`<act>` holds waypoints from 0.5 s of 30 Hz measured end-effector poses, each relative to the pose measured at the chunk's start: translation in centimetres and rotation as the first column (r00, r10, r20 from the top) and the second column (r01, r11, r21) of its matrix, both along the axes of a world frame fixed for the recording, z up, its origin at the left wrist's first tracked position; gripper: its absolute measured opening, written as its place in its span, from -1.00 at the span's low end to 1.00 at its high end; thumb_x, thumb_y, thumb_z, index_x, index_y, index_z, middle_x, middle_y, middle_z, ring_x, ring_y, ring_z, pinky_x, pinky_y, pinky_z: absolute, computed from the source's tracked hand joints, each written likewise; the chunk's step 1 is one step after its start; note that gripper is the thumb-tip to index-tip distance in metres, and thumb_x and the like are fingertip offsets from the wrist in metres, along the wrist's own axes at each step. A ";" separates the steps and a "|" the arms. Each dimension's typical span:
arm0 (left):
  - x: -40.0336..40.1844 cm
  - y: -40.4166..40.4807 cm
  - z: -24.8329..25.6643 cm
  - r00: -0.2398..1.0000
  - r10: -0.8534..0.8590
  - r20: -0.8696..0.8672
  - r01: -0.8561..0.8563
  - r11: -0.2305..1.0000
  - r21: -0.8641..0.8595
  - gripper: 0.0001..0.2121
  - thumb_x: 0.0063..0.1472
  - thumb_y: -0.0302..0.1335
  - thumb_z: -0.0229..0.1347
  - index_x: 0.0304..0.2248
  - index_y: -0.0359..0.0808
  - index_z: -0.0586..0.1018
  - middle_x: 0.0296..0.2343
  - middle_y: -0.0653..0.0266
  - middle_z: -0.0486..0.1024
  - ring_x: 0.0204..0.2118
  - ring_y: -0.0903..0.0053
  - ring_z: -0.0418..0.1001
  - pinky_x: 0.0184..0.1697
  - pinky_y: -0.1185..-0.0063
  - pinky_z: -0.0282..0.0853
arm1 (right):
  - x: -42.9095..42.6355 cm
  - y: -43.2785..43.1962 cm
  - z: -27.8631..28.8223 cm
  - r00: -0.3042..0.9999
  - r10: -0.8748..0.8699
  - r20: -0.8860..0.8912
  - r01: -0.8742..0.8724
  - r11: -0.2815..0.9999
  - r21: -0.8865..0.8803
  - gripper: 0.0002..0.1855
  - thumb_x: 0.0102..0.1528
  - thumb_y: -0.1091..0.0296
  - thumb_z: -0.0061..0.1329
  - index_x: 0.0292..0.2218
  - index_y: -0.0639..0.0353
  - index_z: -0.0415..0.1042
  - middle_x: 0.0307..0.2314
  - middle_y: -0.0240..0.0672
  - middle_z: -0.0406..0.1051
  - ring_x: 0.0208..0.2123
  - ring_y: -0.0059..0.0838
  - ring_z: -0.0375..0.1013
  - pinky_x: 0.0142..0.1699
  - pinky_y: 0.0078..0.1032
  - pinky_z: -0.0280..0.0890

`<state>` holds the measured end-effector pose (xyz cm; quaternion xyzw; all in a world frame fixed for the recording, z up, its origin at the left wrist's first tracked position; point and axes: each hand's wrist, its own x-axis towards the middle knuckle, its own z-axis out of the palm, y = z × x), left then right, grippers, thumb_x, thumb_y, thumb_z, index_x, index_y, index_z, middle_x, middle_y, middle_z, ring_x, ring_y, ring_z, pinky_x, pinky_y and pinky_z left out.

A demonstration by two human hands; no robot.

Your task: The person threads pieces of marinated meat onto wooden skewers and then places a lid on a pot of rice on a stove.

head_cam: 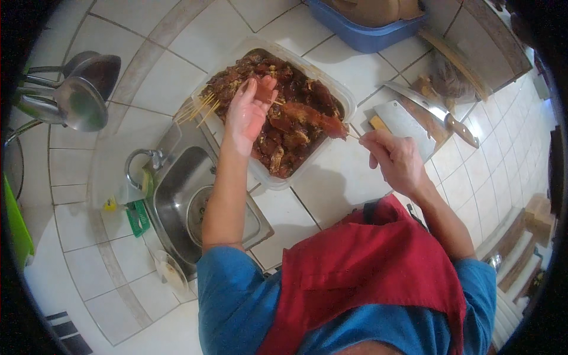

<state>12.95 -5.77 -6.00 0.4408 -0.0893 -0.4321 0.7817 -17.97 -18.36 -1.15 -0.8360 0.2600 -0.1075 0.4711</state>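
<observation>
In the pinched fingers of my right hand [395,162] is the bare lower end of a bamboo skewer [353,136]. Dark red marinated meat [306,116] is threaded along that stick, which slants up and left over a clear plastic tub [350,95]. My left hand [250,113] has its palm turned up and holds a slice of raw meat [264,91] at the skewer's other end. Below, the tub is heaped with marinated meat [270,146]. Loaded skewers, partly hidden by my left hand, lie at its left side with their bare ends [199,108] sticking out over the rim.
Left of the tub is a steel sink [182,186] with a faucet [140,164]. Right of it, a cleaver [406,126] and a wooden-handled knife [426,104] lie on a board. A blue bin [368,35] stands behind. Ladles [82,104] hang at the left.
</observation>
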 end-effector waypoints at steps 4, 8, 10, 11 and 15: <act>-0.2 -0.3 -0.1 0.999 0.026 0.025 -0.026 1.000 -0.017 -0.82 0.30 -0.43 -0.05 -0.19 -0.35 0.41 -0.16 0.13 0.46 0.00 0.36 0.39 0.12 0.38 0.29 | 0.1 0.1 0.0 1.000 0.007 0.028 -0.007 1.000 -0.006 -0.82 0.19 0.36 -0.17 -0.27 0.20 0.45 -0.72 -0.35 0.37 -0.74 -0.55 0.33 -0.56 -0.54 0.24; -0.8 -0.5 0.1 0.997 0.065 0.041 -0.064 0.998 -0.015 -0.81 0.31 -0.44 -0.07 -0.17 -0.38 0.40 -0.14 0.12 0.45 0.00 0.34 0.38 0.13 0.38 0.27 | 0.1 0.2 -0.2 1.000 -0.007 0.020 0.006 1.000 0.007 -0.83 0.19 0.37 -0.17 -0.27 0.20 0.45 -0.73 -0.37 0.37 -0.76 -0.56 0.32 -0.58 -0.54 0.24; -1.2 -0.7 0.6 0.992 0.113 0.062 -0.112 0.994 -0.016 -0.79 0.31 -0.47 -0.09 -0.14 -0.41 0.39 -0.13 0.11 0.43 0.02 0.33 0.37 0.14 0.39 0.26 | -0.1 0.4 0.1 0.999 -0.014 0.038 0.013 1.000 0.028 -0.82 0.19 0.36 -0.17 -0.27 0.20 0.45 -0.73 -0.38 0.36 -0.77 -0.58 0.30 -0.59 -0.54 0.23; -1.1 -0.7 0.6 0.992 0.113 0.062 -0.112 0.994 -0.016 -0.79 0.31 -0.47 -0.09 -0.14 -0.41 0.39 -0.13 0.11 0.43 0.02 0.33 0.37 0.14 0.39 0.26 | -0.1 0.4 0.2 0.999 -0.014 0.038 0.013 1.000 0.028 -0.82 0.19 0.36 -0.17 -0.27 0.20 0.45 -0.73 -0.38 0.36 -0.77 -0.58 0.30 -0.59 -0.54 0.23; -1.0 -0.6 0.4 0.984 0.146 0.100 -0.143 0.989 -0.035 -0.81 0.30 -0.48 -0.08 -0.14 -0.39 0.39 -0.15 0.13 0.44 -0.01 0.35 0.38 0.12 0.41 0.28 | 0.2 0.4 0.2 0.999 -0.024 0.039 0.023 0.999 0.029 -0.82 0.19 0.36 -0.16 -0.27 0.19 0.45 -0.73 -0.39 0.36 -0.78 -0.60 0.29 -0.59 -0.54 0.23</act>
